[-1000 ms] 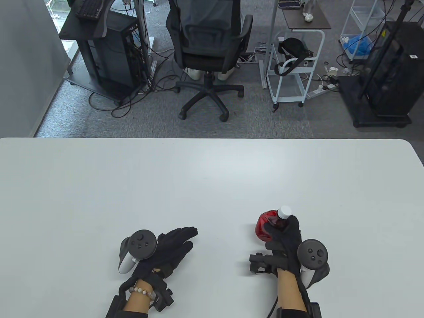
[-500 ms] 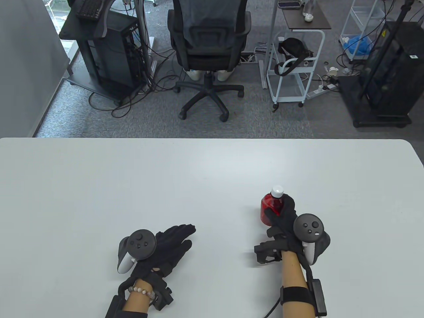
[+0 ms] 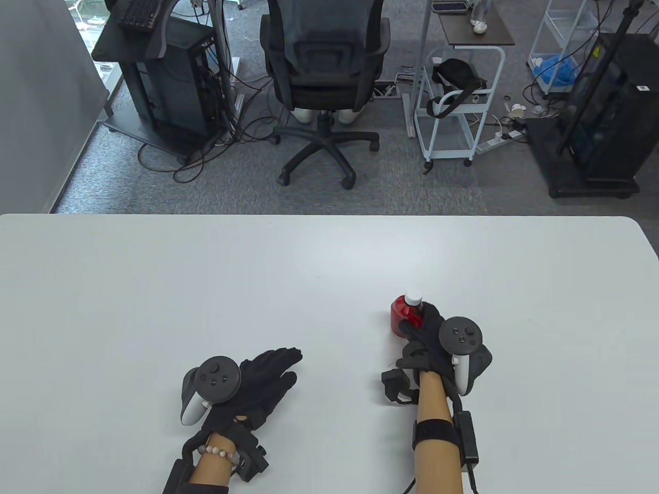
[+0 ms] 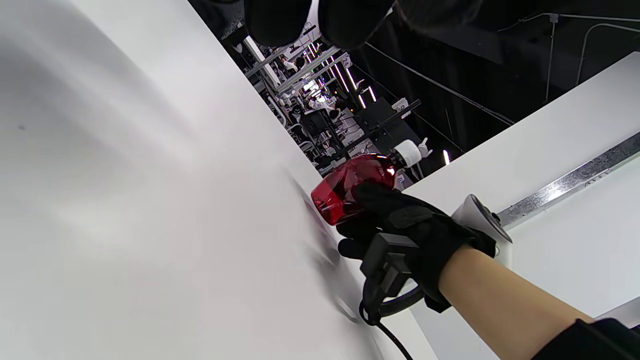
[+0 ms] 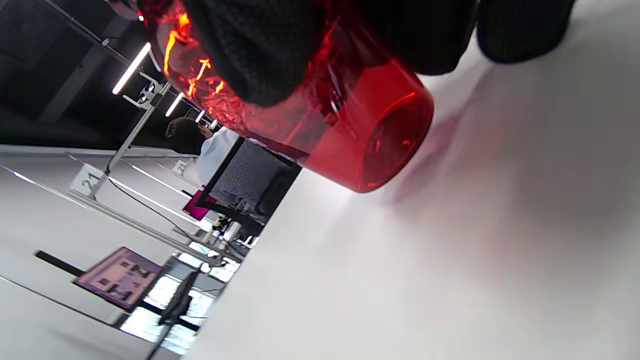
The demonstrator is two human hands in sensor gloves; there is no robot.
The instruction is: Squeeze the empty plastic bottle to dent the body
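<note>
Your left hand (image 3: 257, 383) lies flat near the bench's (image 3: 154, 288) near edge, fingers stretched out and holding nothing, unmoved over the last second. To its right, your right hand (image 3: 430, 337) has carried the red plastic bottle (image 3: 404, 314) farther from the near edge and lower, tilted, its base just above the bench. Your fingers (image 5: 260, 55) wrap its crinkled body, so the squeeze seems underway. No label or writing shows on the bottle.
</note>
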